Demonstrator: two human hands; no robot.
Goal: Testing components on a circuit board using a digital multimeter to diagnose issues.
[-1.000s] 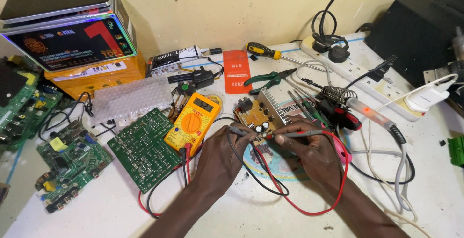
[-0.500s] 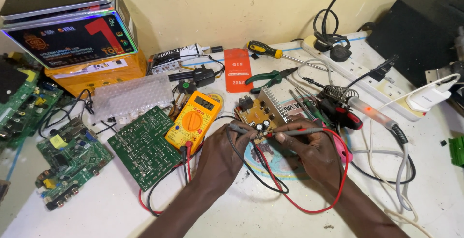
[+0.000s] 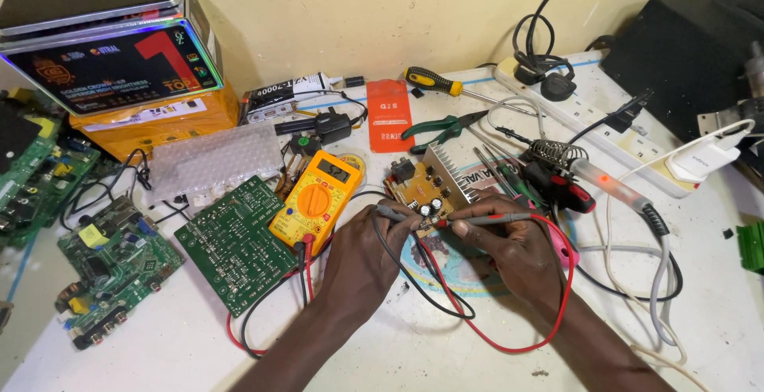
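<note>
A small brown circuit board (image 3: 414, 187) with a finned metal heat sink (image 3: 450, 174) lies at the middle of the white bench. My left hand (image 3: 362, 258) holds a black-leaded test probe (image 3: 394, 214) against the board's near edge. My right hand (image 3: 513, 245) holds a red-leaded probe (image 3: 485, 219), its tip pointing left at the same edge. Both leads loop back to a yellow multimeter (image 3: 316, 199) lying just left of the board.
A green circuit board (image 3: 235, 241) lies left of the meter, more boards (image 3: 107, 261) at the far left. Behind are boxes (image 3: 111, 66), green pliers (image 3: 439, 128), a screwdriver (image 3: 436, 83), a soldering iron (image 3: 605, 185) and a white power strip (image 3: 593, 121).
Both hands stay at the small board with the probes. The view has shifted only slightly.
</note>
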